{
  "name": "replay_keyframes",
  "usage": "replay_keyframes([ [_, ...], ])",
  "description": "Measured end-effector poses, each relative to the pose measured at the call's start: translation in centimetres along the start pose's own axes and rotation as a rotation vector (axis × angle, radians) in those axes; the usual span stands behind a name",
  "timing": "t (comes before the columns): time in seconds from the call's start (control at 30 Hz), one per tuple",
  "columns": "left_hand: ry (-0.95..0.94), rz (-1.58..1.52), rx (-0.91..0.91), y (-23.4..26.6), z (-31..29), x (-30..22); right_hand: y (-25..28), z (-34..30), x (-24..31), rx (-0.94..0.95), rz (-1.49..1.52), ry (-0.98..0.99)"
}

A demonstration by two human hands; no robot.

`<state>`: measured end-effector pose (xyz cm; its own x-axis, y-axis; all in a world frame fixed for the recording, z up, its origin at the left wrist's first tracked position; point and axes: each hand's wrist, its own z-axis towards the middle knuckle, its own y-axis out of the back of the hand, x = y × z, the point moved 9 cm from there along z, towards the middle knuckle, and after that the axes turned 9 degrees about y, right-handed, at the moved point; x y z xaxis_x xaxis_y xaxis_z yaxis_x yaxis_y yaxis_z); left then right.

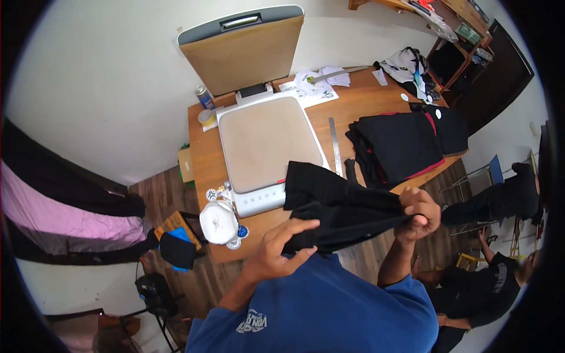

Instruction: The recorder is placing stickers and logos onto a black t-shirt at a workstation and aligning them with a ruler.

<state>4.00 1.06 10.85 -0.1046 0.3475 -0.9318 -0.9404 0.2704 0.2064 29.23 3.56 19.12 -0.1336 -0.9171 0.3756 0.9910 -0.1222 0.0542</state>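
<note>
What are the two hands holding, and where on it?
A black fabric garment: the left hand pinches its lower edge, the right hand grips its bunched right end.

open heat press (266, 141), metal ruler (335, 146), folded black garments (399, 146) on wooden table (365, 101)

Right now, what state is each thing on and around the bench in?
Heat press: lid raised, lower plate bare.
Black garment: held up over the bench front, partly bunched.
Left hand: gripping the garment's lower edge.
Right hand: closed on the garment's right end.
Stack of black garments: folded, lying flat.
Metal ruler: lying flat beside the press.
</note>
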Motion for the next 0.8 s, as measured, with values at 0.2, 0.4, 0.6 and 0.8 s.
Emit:
replay_keyframes([
  [0.2, 0.020, 0.315, 0.200, -0.6, 0.2, -1.4, 2.7, 6.1, 5.2, 0.122, -0.054, 0.381],
  [0.4, -0.167, 0.205, 0.091, 1.5, -1.0, -2.6, 6.5, 8.5, 7.0, 0.029, -0.137, 0.436],
  [0.6, -0.203, 0.039, -0.218, 8.4, -3.3, -5.7, 3.9, 7.2, 4.1, 0.326, -0.886, 0.239],
  [0.8, 0.023, 0.085, 0.123, 6.6, -1.4, -5.2, 8.0, 6.1, 3.7, 0.282, -0.825, 0.124],
])
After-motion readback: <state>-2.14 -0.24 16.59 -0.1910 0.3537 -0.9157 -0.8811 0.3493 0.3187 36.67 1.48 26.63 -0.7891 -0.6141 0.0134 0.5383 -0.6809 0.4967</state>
